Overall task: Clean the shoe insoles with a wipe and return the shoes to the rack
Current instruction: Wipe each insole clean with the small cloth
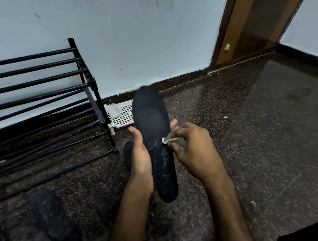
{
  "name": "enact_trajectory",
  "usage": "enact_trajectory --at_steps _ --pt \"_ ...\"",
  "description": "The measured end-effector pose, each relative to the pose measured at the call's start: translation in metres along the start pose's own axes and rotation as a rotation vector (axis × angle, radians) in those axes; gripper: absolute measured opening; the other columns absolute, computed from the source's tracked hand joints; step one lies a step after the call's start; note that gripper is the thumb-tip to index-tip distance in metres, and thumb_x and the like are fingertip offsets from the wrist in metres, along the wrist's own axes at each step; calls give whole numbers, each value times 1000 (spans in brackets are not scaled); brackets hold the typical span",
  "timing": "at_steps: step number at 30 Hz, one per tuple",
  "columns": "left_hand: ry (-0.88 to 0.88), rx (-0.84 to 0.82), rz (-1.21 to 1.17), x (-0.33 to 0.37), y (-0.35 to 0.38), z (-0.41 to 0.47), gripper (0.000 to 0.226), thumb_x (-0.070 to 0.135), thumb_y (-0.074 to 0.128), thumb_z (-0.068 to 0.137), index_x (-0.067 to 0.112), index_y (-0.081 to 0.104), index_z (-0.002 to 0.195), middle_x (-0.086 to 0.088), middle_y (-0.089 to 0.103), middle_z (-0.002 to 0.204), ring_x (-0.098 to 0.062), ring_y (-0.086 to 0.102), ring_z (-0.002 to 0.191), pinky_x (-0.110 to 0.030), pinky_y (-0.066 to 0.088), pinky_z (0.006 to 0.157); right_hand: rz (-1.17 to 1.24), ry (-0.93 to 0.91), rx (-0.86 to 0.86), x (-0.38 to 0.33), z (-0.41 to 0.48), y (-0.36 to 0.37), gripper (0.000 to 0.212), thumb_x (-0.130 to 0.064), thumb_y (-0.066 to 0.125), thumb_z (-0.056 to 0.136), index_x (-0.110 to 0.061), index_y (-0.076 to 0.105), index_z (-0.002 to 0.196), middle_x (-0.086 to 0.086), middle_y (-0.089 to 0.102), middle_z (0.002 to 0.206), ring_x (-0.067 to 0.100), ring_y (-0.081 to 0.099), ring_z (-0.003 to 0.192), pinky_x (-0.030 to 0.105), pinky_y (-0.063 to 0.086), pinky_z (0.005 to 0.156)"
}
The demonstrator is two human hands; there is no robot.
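Note:
My left hand [141, 158] grips a dark insole [152, 121] from behind, holding it upright with the toe end pointing away from me. White streaks mark its lower half. My right hand [193, 150] pinches a crumpled greyish wipe [171, 139] against the insole's right side near the middle. A second dark insole or shoe [128, 153] lies on the floor just behind my left hand. A dark shoe [54, 219] rests on the floor at the lower left. The black metal shoe rack [88, 82] stands against the wall on the left with bare bars.
A white perforated plastic tray [122, 114] with a small clear box [114, 110] lies by the wall beside the rack. A brown door [257, 20] stands at the back right. The floor is dark speckled granite [254, 129].

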State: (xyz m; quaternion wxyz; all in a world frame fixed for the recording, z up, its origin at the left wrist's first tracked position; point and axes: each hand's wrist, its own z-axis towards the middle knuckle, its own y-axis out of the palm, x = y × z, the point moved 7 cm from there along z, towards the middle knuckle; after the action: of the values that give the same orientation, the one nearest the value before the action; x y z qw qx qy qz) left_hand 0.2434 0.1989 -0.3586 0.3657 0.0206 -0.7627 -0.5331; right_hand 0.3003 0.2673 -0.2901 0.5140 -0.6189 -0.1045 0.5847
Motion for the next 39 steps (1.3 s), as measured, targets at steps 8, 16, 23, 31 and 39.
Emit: enact_trajectory --at_steps 8,16,23,31,39 --pt "42 2 -42 -1 -2 -1 101 81 22 85 0 59 134 -17 56 140 -27 48 136 -45 31 117 57 39 -78 3 -2 2 5 -20 75 85 -20 77 89 -9 67 94 8 64 86 34 54 85" --pt "47 6 36 -2 1 1 108 85 21 79 1 53 139 -16 58 139 -27 49 135 -46 33 116 22 17 -34 -1 -1 -1 12 -9 70 82 -16 77 88 -5 66 95 10 63 86 29 52 85" --pt "54 18 79 1 7 -2 102 81 29 77 2 59 133 -16 60 136 -28 55 129 -46 35 115 25 7 53 -2 0 -2 9 -12 71 85 -12 77 92 -3 66 95 13 64 85 34 54 84" --pt "57 39 80 -5 1 -1 101 81 17 86 2 60 133 -13 59 139 -24 53 132 -42 32 116 16 42 72 -9 -1 -2 14 -12 71 84 -12 77 96 -1 68 98 15 66 90 35 54 88" --pt "63 50 108 -4 2 0 103 82 15 85 3 59 134 -13 62 135 -24 57 128 -40 39 111 -68 128 132 -3 -3 -10 13 -14 70 85 -17 76 97 -4 66 98 16 65 89 34 53 87"
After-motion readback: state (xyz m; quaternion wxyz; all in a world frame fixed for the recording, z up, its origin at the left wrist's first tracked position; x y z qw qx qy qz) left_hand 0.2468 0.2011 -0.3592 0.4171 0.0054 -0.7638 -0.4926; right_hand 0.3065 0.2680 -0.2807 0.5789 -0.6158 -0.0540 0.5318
